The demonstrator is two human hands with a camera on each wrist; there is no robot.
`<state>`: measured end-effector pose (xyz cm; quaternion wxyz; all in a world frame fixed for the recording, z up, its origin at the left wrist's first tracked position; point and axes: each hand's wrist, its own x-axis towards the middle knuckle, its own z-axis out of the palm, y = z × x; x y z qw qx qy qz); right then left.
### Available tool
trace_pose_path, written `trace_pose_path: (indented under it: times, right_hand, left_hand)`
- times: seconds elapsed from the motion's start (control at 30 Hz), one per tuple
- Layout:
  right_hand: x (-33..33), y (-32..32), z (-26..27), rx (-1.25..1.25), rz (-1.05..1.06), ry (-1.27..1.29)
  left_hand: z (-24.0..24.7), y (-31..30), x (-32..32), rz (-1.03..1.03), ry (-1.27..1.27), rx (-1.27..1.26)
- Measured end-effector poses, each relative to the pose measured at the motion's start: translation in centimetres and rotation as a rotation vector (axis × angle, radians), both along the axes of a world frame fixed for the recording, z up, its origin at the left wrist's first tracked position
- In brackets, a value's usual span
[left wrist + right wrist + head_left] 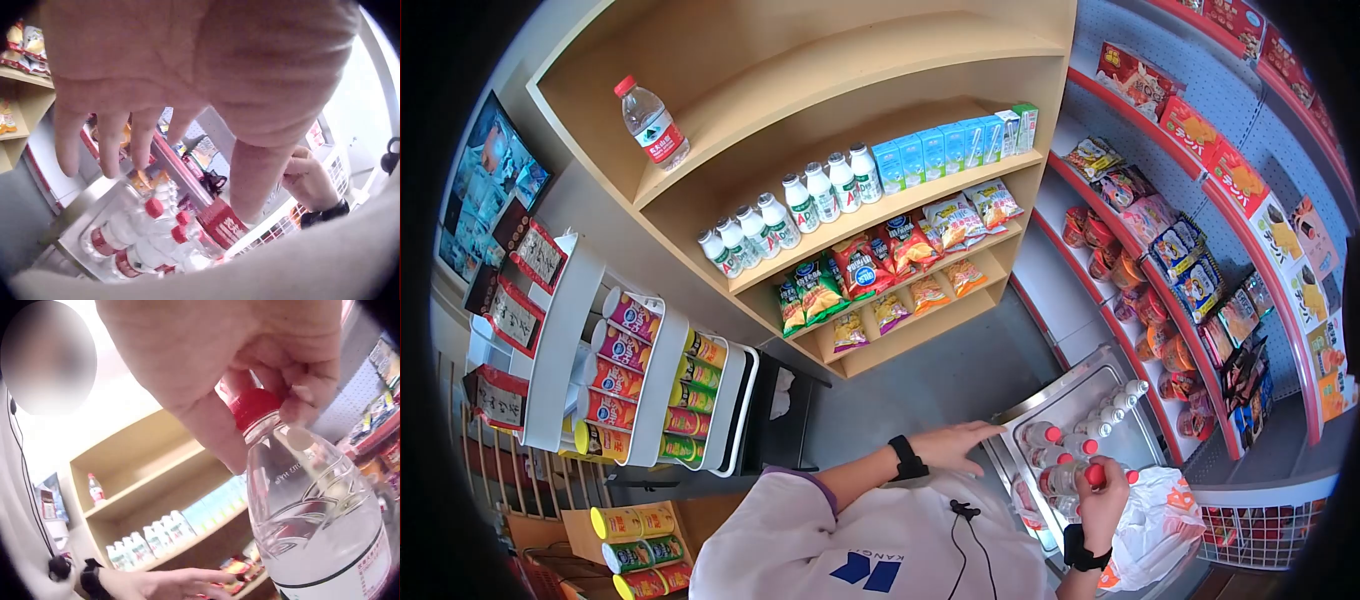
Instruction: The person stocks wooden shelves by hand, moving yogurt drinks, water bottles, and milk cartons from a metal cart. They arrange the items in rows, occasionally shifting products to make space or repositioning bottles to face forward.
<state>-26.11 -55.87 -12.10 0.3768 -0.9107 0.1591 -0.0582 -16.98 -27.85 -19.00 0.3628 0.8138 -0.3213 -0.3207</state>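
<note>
My right hand [1106,505] grips a clear water bottle [312,512] by its red cap, fingers and thumb curled round the cap. In the head view this hand is over the metal cart [1055,385], among several more red-capped water bottles [1040,434]. Those bottles [147,244] also show in the left wrist view, with red and white labels. Behind them in the cart stand several small white bottles [1114,405]. My left hand [953,448] is at the cart's near left edge, fingers spread and fairly straight, holding nothing.
Ahead, a wooden shelf unit [850,65] carries one red-capped water bottle [655,125], white drink bottles [800,203], blue cartons [930,155] and snack bags [865,265]. A white plastic bag [1160,520] lies right of the cart, by a wire basket [1265,525]. Chip cans [625,352] fill a rack leftward.
</note>
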Motion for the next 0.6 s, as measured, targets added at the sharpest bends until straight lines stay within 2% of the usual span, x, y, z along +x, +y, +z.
trace_pose_path:
  times: [0.07,0.13,0.2,0.3,0.43,0.6]
  right_hand:
    - [0.7,1.1,1.3,0.051,0.027,-0.070]
    - [1.9,2.7,2.8,0.105,0.066,-0.140]
    - [3.4,4.6,4.7,0.146,0.159,-0.344]
    - [5.7,7.0,7.0,0.208,0.238,-0.390]
    - [8.6,10.2,8.5,0.245,0.413,-0.481]
    - [11.7,14.9,10.1,0.190,0.644,-0.563]
  left_hand:
    - [1.4,-1.1,0.0,-0.037,-0.012,-0.230]
    - [2.9,-2.1,0.1,-0.052,-0.062,-0.277]
    - [3.1,-2.5,0.5,-0.067,-0.113,-0.322]
    - [2.9,-1.8,1.4,0.201,-0.003,-0.479]
    - [5.7,1.0,1.5,0.308,-0.042,-0.526]
    - [6.0,5.0,2.2,0.477,-0.064,-0.591]
